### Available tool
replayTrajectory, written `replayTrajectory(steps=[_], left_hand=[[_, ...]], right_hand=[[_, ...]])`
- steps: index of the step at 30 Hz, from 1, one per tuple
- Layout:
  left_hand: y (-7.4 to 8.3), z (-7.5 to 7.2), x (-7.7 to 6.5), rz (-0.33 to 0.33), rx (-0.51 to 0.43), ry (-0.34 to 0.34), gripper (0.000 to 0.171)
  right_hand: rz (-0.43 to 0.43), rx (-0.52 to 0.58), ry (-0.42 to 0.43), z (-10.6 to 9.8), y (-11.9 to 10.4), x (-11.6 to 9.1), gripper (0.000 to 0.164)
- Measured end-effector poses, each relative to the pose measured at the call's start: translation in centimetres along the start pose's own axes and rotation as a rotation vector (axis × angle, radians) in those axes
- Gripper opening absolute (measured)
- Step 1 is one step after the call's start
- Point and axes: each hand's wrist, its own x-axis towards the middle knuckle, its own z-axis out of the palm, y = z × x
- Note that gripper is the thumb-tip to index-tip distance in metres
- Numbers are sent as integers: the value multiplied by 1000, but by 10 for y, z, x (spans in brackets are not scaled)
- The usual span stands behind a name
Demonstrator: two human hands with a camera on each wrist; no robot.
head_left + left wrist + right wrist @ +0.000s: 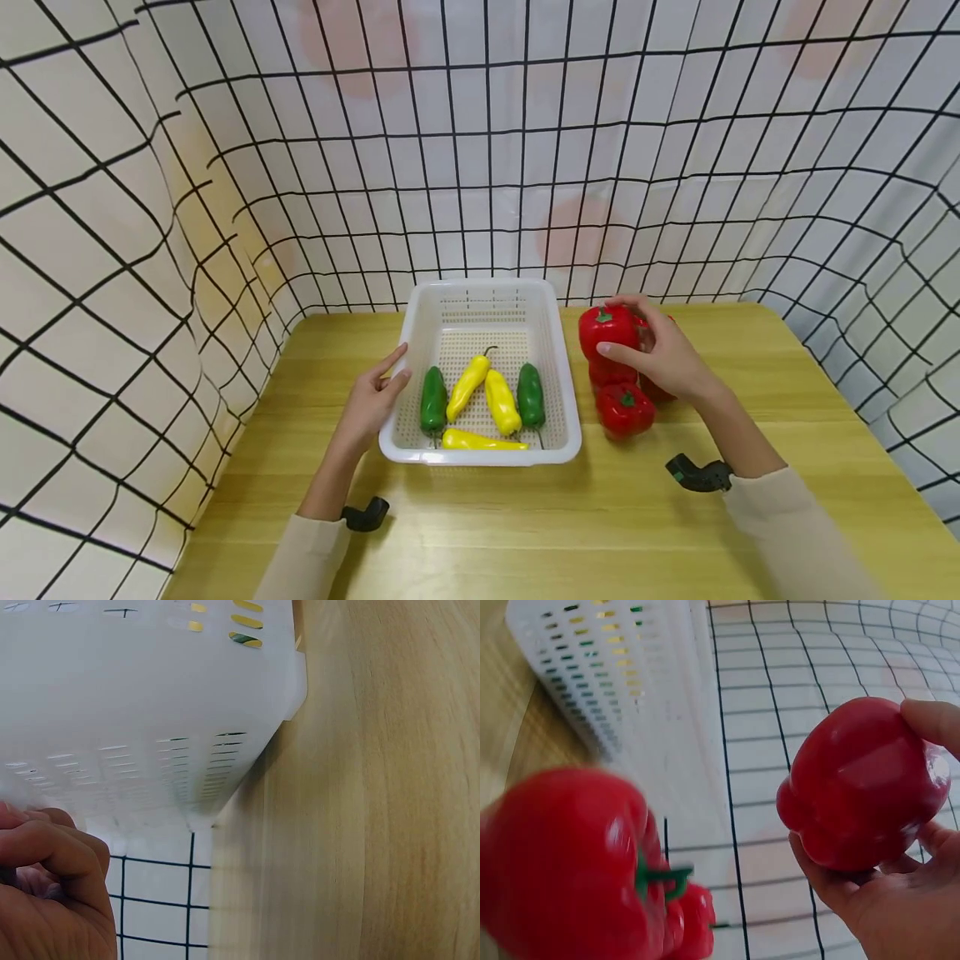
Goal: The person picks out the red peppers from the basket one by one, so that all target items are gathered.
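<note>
My right hand [671, 354] grips a red bell pepper [603, 329], thumb on one side and fingers round the other. In the right wrist view that pepper [862, 784] is lifted off the table. More red bell peppers stand close under and behind it, one of them in front [625, 411]. At the left rim of a white plastic basket [480, 456], my left hand [370, 406] holds the edge with thumb and fingers; the left wrist view shows its fingers [56, 859] bent against the basket wall. Inside lie yellow peppers [501, 404] and two green peppers [530, 396].
All of this is on a wooden table [495, 533]. A black wire grid [491, 133] with pale cloth behind it encloses the back and both sides. Black wrist cameras [697, 475] are strapped at both sleeves.
</note>
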Motion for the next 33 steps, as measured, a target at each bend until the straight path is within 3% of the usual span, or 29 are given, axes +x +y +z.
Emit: replayTrajectory(steps=[3,12,20,33], left_hand=[[15,0,-8,-20,-2,-7,54],[14,-1,-8,-15,-11,5,54],[15,-1,-10,-22,4,-5,54],[-20,0,12,-10,-11,20,53]], right_hand=[[-5,-20,36,-10,4,-12,69],[-45,-43,128,-36,27,-42,66],[-61,-15,92,-50,53,-68,72],[-3,-114,128,-53,89,-94,69]])
